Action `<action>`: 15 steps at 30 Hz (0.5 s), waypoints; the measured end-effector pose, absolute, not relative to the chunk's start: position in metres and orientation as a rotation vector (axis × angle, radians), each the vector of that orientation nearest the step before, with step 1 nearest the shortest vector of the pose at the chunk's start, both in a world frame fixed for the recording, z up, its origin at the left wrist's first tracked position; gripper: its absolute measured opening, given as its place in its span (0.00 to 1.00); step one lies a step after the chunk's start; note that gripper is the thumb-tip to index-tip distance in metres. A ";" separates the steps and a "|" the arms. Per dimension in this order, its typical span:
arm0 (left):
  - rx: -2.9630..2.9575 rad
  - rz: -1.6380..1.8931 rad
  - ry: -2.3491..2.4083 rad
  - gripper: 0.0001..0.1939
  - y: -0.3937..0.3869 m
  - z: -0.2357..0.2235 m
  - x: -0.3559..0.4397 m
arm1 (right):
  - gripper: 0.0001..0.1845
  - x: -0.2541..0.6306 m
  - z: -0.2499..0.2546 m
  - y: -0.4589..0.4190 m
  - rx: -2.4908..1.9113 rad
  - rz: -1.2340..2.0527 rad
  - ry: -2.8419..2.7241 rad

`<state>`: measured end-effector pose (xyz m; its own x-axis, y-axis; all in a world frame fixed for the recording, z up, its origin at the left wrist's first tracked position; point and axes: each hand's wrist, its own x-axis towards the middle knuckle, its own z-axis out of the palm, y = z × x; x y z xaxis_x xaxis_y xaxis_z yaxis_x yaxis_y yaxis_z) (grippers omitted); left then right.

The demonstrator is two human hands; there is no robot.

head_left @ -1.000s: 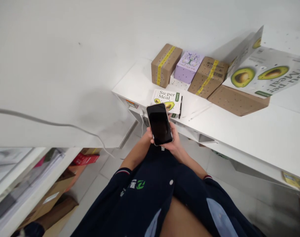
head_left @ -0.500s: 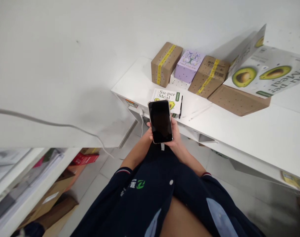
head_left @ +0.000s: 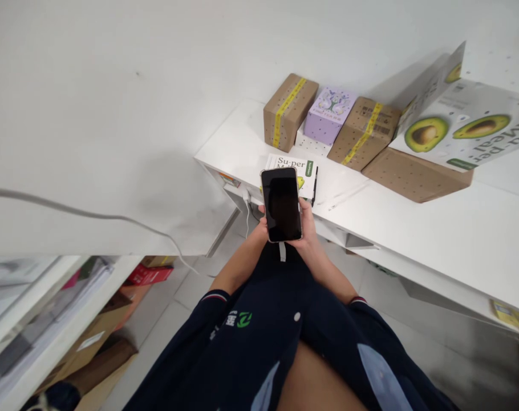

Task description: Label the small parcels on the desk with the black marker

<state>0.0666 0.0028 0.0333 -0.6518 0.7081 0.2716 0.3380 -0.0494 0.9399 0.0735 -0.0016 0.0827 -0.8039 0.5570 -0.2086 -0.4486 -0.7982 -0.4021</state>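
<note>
A smartphone (head_left: 281, 204) with a dark screen and a clear case is held upright between both hands in front of my body. My left hand (head_left: 263, 221) grips its left edge, with most of the fingers hidden behind it. Around the lower right edge wraps my right hand (head_left: 305, 224), its thumb along the side. Just beyond the phone, a white "Su-per Meal" box (head_left: 287, 161) with avocado pictures lies on the white desk (head_left: 229, 140), partly covered by the phone. A black pen (head_left: 315, 186) lies at the box's right side.
Brown cartons with yellow tape (head_left: 290, 111), a lilac box (head_left: 329, 114) and a large avocado-printed display box (head_left: 460, 123) line the wall side of the desk. A grey cable (head_left: 114, 217) crosses the left. Shelves (head_left: 67, 308) with cartons stand at lower left.
The phone has risen slightly and now covers more of the white box behind it. Both hands keep their hold. The view has shifted a little.
</note>
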 end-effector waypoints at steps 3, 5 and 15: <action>1.205 1.658 1.924 0.25 0.004 0.034 0.065 | 0.34 0.072 0.084 -0.001 -0.442 2.506 -0.452; 1.261 1.571 1.922 0.24 0.004 0.034 0.064 | 0.34 0.071 0.084 -0.002 -0.434 2.505 -0.448; 1.022 1.782 1.852 0.34 0.003 0.038 0.064 | 0.32 0.069 0.084 -0.001 -0.480 2.492 -0.399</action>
